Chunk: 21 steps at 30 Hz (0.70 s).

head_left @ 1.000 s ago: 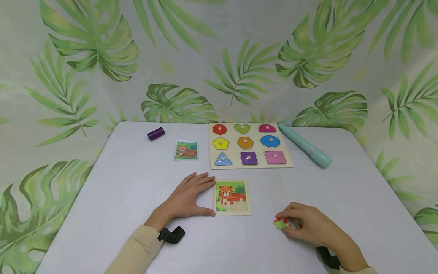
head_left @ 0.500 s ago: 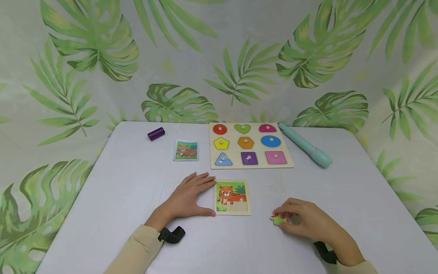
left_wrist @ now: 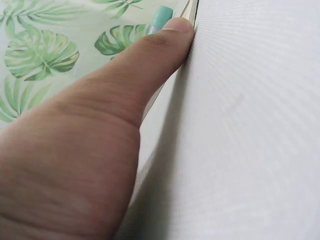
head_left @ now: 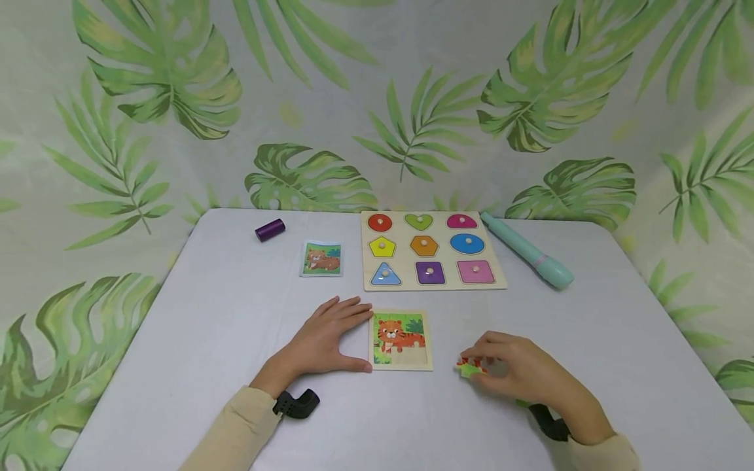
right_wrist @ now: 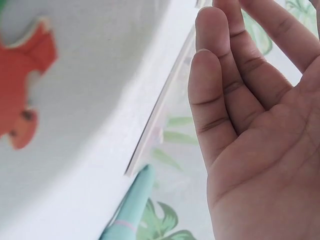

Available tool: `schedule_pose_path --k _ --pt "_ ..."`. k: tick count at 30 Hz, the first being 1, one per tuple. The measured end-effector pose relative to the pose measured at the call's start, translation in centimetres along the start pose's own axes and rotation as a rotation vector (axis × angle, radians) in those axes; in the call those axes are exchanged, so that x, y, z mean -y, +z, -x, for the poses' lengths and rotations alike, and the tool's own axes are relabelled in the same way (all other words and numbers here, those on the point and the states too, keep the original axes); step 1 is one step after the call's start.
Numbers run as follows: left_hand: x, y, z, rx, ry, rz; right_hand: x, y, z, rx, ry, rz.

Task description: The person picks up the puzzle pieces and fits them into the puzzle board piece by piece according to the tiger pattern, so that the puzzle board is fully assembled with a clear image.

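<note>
A square wooden tiger jigsaw puzzle [head_left: 412, 356] lies in the middle of the table, with bare wood showing in the lower right of its tray. My left hand [head_left: 315, 343] rests along its left side with fingers spread, fingertips and thumb at the frame's edge; the left wrist view shows the thumb [left_wrist: 150, 55] against that edge. To the right of the tray, my right hand [head_left: 518, 369] pinches a green and red puzzle piece [head_left: 471, 370] between thumb and fingers. An orange puzzle piece [right_wrist: 15, 92] shows on the table in the right wrist view.
Behind the tray lies a shape board [head_left: 397, 265] with knobbed pieces. A teal stick-shaped thing [head_left: 524, 248] stretches along its right side. Back left are a tiger picture card [head_left: 322, 260] and a purple cylinder [head_left: 270, 230]. A leaf-patterned cloth [head_left: 306, 180] hangs behind.
My right hand has moved left and slightly away from me with the puzzle piece, toward the tray. A bit of green now shows beside the right wrist. My left hand has stayed in place.
</note>
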<state>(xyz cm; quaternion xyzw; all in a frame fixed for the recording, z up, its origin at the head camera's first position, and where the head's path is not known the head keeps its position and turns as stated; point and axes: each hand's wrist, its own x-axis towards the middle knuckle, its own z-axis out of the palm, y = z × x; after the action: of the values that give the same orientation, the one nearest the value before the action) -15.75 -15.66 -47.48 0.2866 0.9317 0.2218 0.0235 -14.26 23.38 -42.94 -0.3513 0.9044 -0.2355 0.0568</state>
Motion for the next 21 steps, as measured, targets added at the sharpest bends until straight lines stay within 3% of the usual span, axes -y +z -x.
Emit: schedule_pose_path --k 21 --pt "-0.1 0.0 0.0 0.009 -0.011 0.003 1.1 -0.3 -2.1 0.06 0.041 0.002"
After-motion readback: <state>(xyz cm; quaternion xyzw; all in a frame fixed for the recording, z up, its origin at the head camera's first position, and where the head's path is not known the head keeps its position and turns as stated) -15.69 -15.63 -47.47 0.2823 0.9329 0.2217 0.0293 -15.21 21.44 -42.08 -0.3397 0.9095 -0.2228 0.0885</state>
